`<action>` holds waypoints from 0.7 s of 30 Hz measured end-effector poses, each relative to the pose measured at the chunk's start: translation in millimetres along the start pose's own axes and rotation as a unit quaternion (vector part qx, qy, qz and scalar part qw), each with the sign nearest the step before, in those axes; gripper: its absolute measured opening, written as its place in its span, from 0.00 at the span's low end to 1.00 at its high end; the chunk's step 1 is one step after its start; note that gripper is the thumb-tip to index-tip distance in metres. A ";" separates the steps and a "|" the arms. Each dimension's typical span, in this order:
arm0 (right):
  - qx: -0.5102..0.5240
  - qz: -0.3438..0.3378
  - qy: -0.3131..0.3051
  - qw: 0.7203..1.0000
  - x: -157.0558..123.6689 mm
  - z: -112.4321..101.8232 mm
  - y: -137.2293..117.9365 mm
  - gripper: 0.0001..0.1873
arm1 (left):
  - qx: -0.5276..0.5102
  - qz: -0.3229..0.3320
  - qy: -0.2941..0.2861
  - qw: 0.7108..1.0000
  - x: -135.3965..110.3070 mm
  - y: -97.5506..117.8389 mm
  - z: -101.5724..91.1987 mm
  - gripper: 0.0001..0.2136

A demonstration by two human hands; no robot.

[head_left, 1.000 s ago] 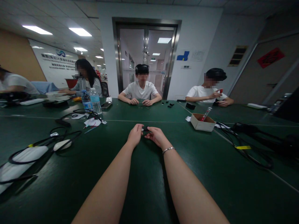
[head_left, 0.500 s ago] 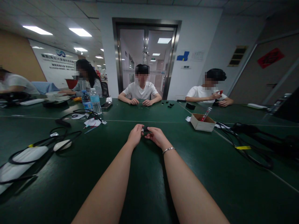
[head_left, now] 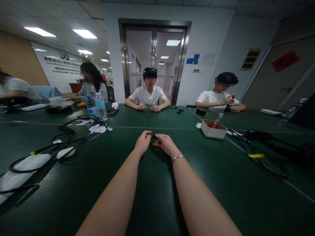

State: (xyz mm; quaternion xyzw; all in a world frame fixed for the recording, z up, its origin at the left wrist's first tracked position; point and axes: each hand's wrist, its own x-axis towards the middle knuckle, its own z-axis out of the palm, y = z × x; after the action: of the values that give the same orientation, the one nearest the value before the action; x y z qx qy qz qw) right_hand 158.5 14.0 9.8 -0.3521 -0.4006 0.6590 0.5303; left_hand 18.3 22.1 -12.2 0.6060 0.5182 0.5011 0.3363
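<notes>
The left hand (head_left: 142, 143) and the right hand (head_left: 166, 143) meet over the middle of the green table (head_left: 147, 203). Both sets of fingertips are pinched closed on a small black part (head_left: 153, 135), held between them just above the tabletop; its kind cannot be told. A thin silver bracelet (head_left: 177, 158) circles the right wrist. Well off to the right stands an open cardboard box (head_left: 213, 131), with black cables (head_left: 261, 159) nearer the edge. To the left lie a white mouse (head_left: 65, 152), looped black cords (head_left: 71, 141) and two water bottles (head_left: 100, 107). A person in a white T-shirt (head_left: 147, 95) sits straight across
</notes>
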 end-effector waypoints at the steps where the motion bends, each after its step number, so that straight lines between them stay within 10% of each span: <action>1: -0.001 0.001 0.002 1.000 -0.1 0.2 -0.2 0.05 | -0.004 -0.003 -0.001 1.000 0.2 -0.1 0.0 0.12; 21: 0.003 0.002 0.001 1.000 0.1 -0.1 -0.5 0.06 | -0.036 -0.012 -0.023 0.999 -0.9 3.9 -0.9 0.12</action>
State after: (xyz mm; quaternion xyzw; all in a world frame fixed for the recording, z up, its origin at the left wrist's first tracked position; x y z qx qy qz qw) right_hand 158.8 14.1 10.2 -0.3525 -0.3972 0.6609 0.5303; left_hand 18.7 20.2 -8.6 0.5987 0.4989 0.5017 0.3755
